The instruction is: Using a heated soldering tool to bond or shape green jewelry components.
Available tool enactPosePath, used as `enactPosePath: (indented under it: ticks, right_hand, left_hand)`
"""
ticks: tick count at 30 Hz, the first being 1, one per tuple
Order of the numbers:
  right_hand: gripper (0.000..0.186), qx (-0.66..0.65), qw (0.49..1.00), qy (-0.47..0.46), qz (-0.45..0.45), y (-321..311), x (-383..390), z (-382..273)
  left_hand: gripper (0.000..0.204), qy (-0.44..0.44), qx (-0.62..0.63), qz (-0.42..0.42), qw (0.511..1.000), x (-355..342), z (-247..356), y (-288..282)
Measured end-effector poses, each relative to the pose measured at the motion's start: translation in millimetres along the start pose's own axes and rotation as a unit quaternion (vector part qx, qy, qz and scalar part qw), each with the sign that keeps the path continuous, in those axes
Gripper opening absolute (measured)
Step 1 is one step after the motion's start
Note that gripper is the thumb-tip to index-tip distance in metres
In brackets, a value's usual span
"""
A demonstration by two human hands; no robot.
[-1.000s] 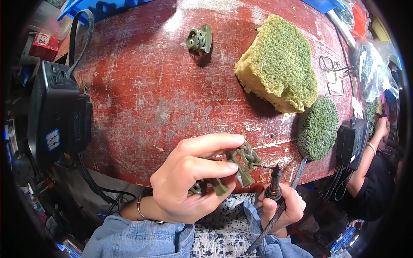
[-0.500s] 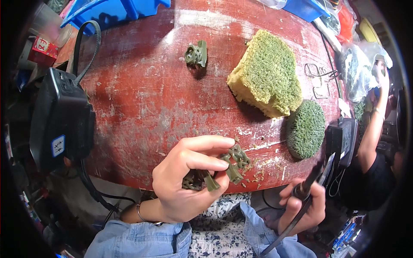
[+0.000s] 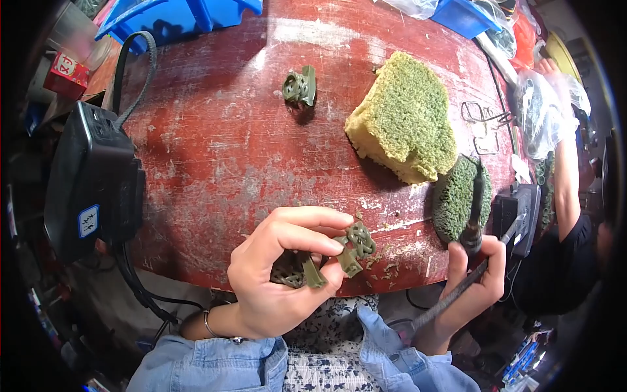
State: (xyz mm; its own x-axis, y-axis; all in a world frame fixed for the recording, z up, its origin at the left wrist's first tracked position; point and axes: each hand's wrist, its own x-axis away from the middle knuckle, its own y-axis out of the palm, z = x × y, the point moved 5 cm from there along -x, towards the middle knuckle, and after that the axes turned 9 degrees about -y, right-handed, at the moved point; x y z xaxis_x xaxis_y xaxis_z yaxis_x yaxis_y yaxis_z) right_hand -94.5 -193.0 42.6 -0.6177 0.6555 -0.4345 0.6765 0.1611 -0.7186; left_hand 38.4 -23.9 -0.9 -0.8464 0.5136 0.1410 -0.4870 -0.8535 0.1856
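My left hand (image 3: 277, 268) is closed around small olive-green openwork pieces. One lattice piece (image 3: 360, 240) with a flat stub sticks out past the fingertips; another (image 3: 287, 269) lies partly hidden in the palm. My right hand (image 3: 473, 281) grips a dark pen-like tool (image 3: 471, 235), whose slim end reaches up over the green oval sponge (image 3: 450, 202). A long, narrow tool (image 3: 450, 299) with a pale pointed end also crosses that hand. Farther off on the red table (image 3: 215, 144), a similar openwork piece (image 3: 298, 87) stands alone.
A yellow-green sponge block (image 3: 408, 117) sits right of centre. A black device (image 3: 95, 173) stands at left, a smaller black box (image 3: 519, 209) at right. Blue bins (image 3: 170, 19), plastic bags (image 3: 539, 111) and thin wire frames (image 3: 483, 127) line the edges. Another person's arm (image 3: 567, 170) reaches in at right.
My right hand has moved up and right, and its dark tool now points up over the oval sponge. My left hand barely shifts. The other person's arm has reached farther up.
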Motion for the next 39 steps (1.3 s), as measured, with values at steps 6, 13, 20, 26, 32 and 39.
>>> enactPosePath:
  ticks: [6, 13, 20, 26, 32, 39]
  right_hand:
    - [0.037, -0.198, 0.975, 0.009, -0.103, 5, 27, 0]
    - [0.034, -0.156, 0.983, 0.08, -0.058, -5, 40, 16]
    - [0.028, 0.0, 0.991, 0.136, -0.01, -24, 45, 42]
    - [0.027, 0.075, 0.987, 0.137, -0.028, -24, 45, 54]
    - [0.028, 0.042, 0.986, 0.162, -0.005, -30, 47, 50]
    - [0.026, -0.074, 0.995, 0.019, -0.057, -19, 46, 35]
  left_hand:
    - [0.021, 0.095, -0.131, -0.063, 0.985, -1, 4, 4]
    - [0.022, 0.135, -0.176, -0.051, 0.974, 2, 9, 6]
    - [0.025, 0.15, -0.187, -0.041, 0.97, 3, 12, 8]
    - [0.026, 0.154, -0.186, -0.035, 0.97, 2, 11, 9]
    - [0.025, 0.146, -0.173, -0.04, 0.973, 0, 10, 12]
    - [0.024, 0.056, -0.122, -0.007, 0.991, 5, 6, 10]
